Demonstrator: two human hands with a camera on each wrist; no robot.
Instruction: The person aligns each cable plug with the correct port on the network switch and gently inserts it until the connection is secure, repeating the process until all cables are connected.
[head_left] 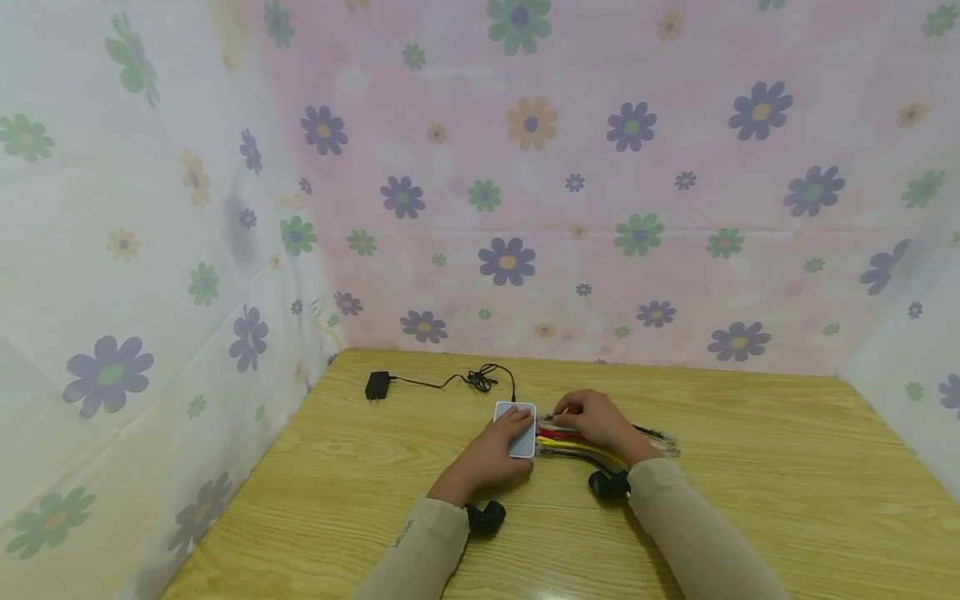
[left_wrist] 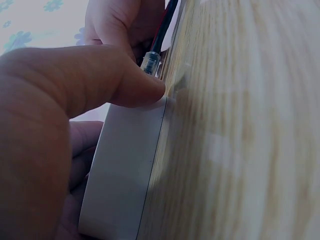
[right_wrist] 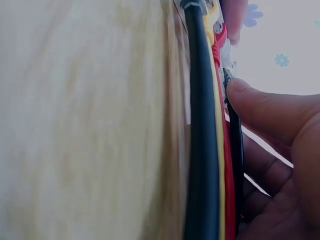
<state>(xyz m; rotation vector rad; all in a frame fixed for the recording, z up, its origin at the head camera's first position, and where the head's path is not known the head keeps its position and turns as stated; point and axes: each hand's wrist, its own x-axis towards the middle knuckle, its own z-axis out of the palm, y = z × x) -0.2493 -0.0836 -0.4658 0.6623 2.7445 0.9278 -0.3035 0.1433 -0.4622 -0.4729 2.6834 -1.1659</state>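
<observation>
A small white network switch (head_left: 522, 447) lies on the wooden table. My left hand (head_left: 491, 454) grips it, fingers spread over its top and thumb against the near side wall (left_wrist: 125, 160). Network cables with clear plugs run from its right side: a red one (head_left: 558, 433), a yellow one (head_left: 581, 445) and a thick black one (head_left: 577, 455) nearest me. Just right of the switch, my right hand (head_left: 596, 422) pinches another black network cable (right_wrist: 236, 155) close behind its plug, thumb on one side. The fingers partly hide that plug.
A black power adapter (head_left: 377, 385) lies at the back left, its tied cord (head_left: 480, 380) running to the switch's back. Loose clear plugs (head_left: 670, 446) lie right of my right hand. Flowered cloth (head_left: 570, 192) rises behind the table (head_left: 750, 483).
</observation>
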